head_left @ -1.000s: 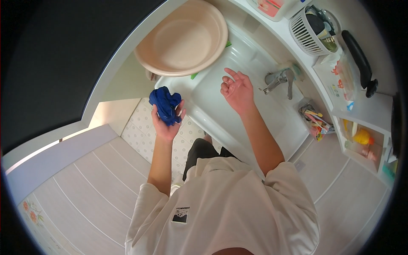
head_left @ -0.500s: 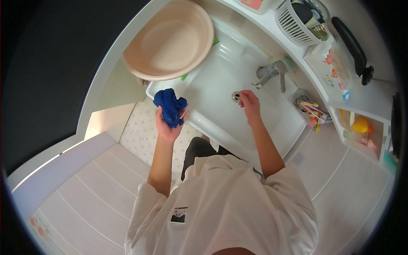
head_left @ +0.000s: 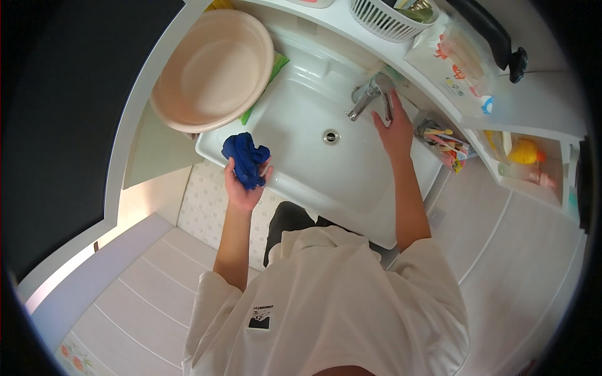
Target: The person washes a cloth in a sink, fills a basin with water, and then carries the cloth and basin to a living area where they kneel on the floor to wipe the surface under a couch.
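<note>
Left hand (head_left: pixel 243 197) cups blue cloth (head_left: pixel 245 160); right hand (head_left: pixel 397 135) spreads around the faucet lever (head_left: pixel 387 108), near a holder (head_left: pixel 427 120) of toothbrushes (head_left: pixel 448 139).

The bundle (head_left: pixel 244 156) is wrinkled cloth, the faucet (head_left: pixel 366 103) shiny metal, the sink (head_left: pixel 301 150) glossy.

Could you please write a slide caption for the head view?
Left hand holds a blue cloth; right hand is at the faucet of a white sink.

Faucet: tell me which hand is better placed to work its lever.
Right, probably: the right hand is at the faucet, though contact is unclear; the left hand is farther off, holding the bunched blue cloth.
</note>
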A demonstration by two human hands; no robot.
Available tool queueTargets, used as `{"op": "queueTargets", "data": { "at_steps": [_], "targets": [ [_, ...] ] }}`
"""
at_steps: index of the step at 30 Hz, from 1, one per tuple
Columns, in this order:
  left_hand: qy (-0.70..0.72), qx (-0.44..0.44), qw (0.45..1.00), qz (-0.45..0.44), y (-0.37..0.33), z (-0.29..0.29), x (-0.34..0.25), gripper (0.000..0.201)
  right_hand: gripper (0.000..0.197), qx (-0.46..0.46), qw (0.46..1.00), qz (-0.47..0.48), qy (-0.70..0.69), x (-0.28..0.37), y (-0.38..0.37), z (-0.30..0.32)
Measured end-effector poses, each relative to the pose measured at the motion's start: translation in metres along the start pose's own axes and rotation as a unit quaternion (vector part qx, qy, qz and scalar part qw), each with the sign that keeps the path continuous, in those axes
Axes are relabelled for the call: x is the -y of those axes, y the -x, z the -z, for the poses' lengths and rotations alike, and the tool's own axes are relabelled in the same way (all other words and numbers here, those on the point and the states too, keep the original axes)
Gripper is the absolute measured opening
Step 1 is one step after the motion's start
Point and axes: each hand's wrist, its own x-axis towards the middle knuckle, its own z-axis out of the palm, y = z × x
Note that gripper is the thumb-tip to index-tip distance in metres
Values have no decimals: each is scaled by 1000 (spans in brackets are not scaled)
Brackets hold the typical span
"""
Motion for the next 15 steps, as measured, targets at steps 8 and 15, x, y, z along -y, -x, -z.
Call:
{"op": "queueTargets", "data": {
  "at_steps": [8,15],
  "targets": [
    [-18,-14,1000,12,1,-6,20,75,52,30,988,65,134,-25,-26,-10],
    [-14,-13,1000,14,2,-3,27,74,50,34,984,96,149,-20,-35,-4]
  ]
}}
